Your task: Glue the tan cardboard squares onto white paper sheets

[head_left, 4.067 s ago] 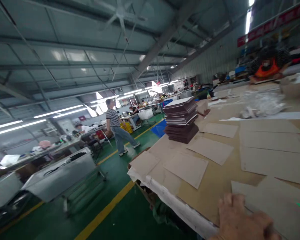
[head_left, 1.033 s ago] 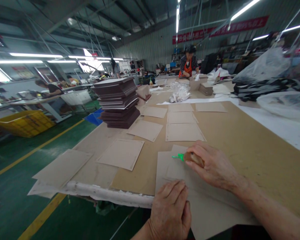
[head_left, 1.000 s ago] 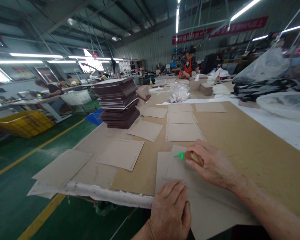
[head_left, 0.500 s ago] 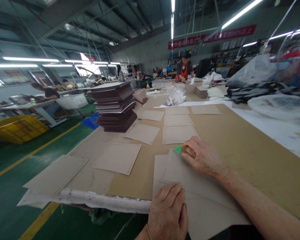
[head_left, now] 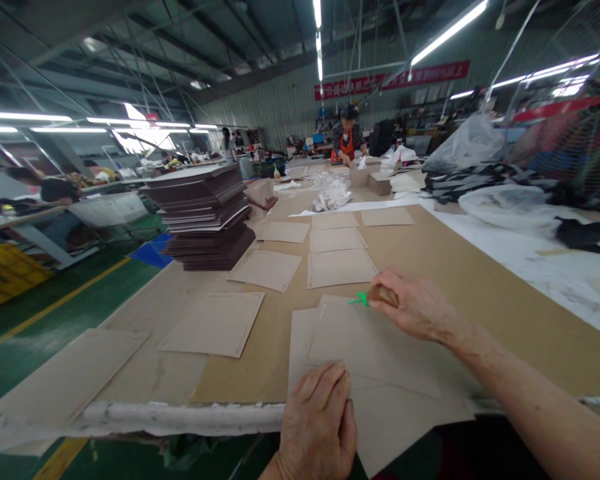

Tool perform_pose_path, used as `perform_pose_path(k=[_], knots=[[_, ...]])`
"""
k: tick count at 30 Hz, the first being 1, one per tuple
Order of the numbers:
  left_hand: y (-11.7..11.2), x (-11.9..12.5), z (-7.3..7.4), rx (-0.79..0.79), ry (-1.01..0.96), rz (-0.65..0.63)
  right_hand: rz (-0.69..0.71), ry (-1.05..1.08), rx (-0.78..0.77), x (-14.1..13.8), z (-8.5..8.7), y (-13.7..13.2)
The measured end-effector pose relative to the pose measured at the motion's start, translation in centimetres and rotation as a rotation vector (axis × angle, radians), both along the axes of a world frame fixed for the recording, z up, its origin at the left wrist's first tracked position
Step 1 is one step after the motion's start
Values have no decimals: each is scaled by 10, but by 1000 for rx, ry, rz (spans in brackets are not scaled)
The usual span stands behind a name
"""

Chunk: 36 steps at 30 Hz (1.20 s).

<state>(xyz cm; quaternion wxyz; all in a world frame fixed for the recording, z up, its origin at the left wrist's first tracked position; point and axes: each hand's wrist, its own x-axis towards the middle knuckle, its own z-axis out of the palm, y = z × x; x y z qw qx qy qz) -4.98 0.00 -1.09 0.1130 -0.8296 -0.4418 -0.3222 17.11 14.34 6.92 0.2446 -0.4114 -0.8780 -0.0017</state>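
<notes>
In the head view, the right hand (head_left: 414,303) is clutching a brown bottle (head_left: 384,296), its fingers wrapping around the body while the green tip (head_left: 360,299) is pointing left, over the far edge of the upper card (head_left: 375,340). The left hand (head_left: 316,420) is lying on the near part of the cards, its fingers stretching side by side with the thumb just beside them. The lower card (head_left: 405,423) is jutting past the near edge of the table (head_left: 445,267). Brown tabletop is spreading from the right arm out to the white paper (head_left: 530,287), giving that hand its widest room; on the left, a narrower strip is running between the lower card and a loose card (head_left: 215,323). Close ahead, a column of cards (head_left: 343,267) is bounding the reach, and the dark stack (head_left: 203,213) is standing near the table's left edge. A corner card (head_left: 65,377) is overhanging the table's left end. The right palm is hiding the bottle's rear end, and whether the tip is touching the card is hard to tell. The left fingertips' undersides are staying out of sight, the frame is cutting off the yellow bin (head_left: 10,273), and the co-worker (head_left: 347,141) in orange is appearing too small for detail.
</notes>
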Motion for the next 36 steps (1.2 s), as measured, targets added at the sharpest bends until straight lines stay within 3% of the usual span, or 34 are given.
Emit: perform_pose_path(k=[18,29,36], knots=[[6,-6,-8,57,63,-9,-215,66,-84,88,0,-28],[6,-9,-11,36,76,-18,-252,140,-113,106,-5,-34],[7,-8,-10,37,62,-28,-211,137,-150,111,1,-42]])
